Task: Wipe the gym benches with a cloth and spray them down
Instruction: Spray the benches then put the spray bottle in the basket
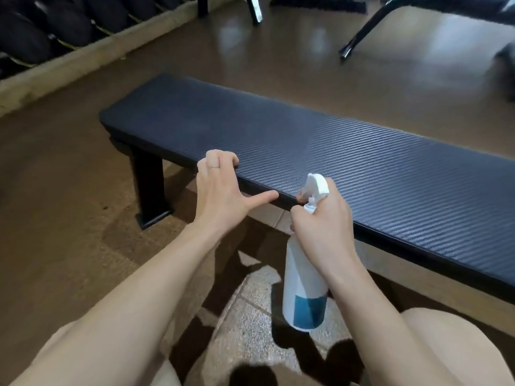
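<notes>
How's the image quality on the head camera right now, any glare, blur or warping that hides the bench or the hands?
Head view: the bench, left hand and spray bottle in the right hand read sharp; the glossy floor throws pale glare patches at the top; the far right edge is smeared with blur; wide-angle warping bends the frame edges; dark shadows fall on the tiles below.

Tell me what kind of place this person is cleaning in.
Most likely a gym. A long flat padded bench with black steel legs fills the middle, dark rounded weights, probably dumbbells, line a rack at top left, and black metal equipment frames stand on the floor behind.
</notes>
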`<state>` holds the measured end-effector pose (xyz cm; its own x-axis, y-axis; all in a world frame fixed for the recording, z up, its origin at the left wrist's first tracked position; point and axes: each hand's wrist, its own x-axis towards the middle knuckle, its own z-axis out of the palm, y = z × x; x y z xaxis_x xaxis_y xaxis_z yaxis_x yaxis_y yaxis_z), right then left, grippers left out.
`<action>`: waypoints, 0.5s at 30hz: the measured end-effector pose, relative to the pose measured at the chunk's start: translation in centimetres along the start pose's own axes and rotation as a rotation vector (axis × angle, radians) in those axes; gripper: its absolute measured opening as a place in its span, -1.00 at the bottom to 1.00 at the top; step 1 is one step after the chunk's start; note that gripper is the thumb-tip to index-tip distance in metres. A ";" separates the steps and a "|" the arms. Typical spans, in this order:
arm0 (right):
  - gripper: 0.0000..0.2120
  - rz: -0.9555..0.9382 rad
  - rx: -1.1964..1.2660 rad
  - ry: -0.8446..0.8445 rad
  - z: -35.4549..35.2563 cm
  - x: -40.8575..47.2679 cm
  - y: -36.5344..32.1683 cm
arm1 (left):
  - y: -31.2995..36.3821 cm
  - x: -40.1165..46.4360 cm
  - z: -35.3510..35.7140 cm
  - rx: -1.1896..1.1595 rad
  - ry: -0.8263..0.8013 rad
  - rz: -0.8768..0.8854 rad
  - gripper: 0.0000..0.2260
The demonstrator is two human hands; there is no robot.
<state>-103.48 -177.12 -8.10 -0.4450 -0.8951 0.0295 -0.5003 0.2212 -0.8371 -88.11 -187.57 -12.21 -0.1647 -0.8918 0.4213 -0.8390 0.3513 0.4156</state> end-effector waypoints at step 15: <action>-0.81 -0.054 -0.134 -0.054 12.4 0.8 -8.0 | -12.2 3.7 -2.7 -0.457 0.029 -0.419 -0.12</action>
<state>-90.60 -184.43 -8.15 -0.3756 -0.9259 0.0402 -0.6188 0.2182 -0.7547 -77.11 -194.39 -13.56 0.1505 -0.9745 0.1666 -0.5216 0.0649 0.8507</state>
